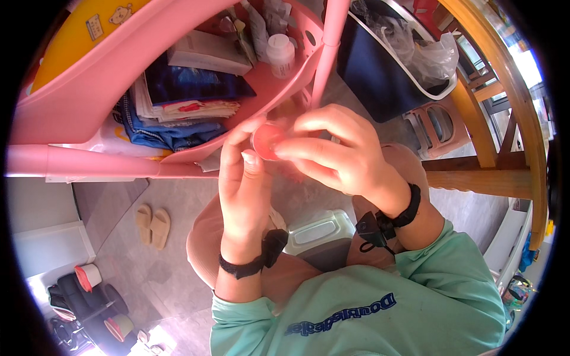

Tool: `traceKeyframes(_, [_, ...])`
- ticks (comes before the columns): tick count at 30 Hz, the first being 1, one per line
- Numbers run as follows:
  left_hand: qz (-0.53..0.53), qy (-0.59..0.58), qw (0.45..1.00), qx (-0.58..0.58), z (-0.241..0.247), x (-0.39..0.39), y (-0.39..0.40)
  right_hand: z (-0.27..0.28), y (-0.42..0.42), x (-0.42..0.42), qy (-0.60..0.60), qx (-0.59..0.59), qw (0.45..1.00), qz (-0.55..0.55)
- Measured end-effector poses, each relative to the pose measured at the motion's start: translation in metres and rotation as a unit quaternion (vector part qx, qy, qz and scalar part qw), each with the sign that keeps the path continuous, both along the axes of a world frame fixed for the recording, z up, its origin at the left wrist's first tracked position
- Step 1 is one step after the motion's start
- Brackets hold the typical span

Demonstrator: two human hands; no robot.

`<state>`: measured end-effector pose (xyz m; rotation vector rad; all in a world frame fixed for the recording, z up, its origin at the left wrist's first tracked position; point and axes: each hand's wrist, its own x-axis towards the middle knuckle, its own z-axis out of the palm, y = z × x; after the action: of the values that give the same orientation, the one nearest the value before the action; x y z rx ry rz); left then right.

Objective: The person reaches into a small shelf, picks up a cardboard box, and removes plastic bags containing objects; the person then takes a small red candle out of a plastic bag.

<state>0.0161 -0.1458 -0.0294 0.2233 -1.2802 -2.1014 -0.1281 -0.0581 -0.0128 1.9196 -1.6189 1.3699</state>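
Note:
A small round pink object (267, 141), perhaps a lid or a shallow cup, is held up between both hands in front of a pink plastic shelf. My left hand (245, 178) grips its left rim between fingers and thumb. The fingertips of my right hand (338, 153) touch its right side, the index finger reaching over its face. Blurred pinkish material shows behind and below it; what this is cannot be made out. Each wrist wears a black strap with a small black device.
The pink shelf (80, 161) holds folded cloths (173, 129), a white box (209, 51) and a white bottle (280, 55). A dark bin (369, 66) with plastic bags stands at the upper right, beside a wooden frame (481, 184). Slippers (152, 226) lie on the floor at left.

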Motion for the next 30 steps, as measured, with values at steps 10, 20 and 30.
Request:
traceKeyframes(10, [0.044,-0.005,0.999,0.006,-0.0009,0.0002,-0.0015,0.0003,-0.0005,-0.0018,0.009,0.004,1.000,0.015])
traceKeyframes(20, [0.049,-0.002,0.999,0.002,-0.0012,0.0014,-0.0007,0.0006,0.0002,-0.0020,0.014,0.013,1.000,0.015])
traceKeyframes(30, [0.053,-0.020,0.998,-0.015,-0.0025,0.0021,-0.0009,0.0010,0.0004,-0.0021,0.011,0.007,1.000,0.015])
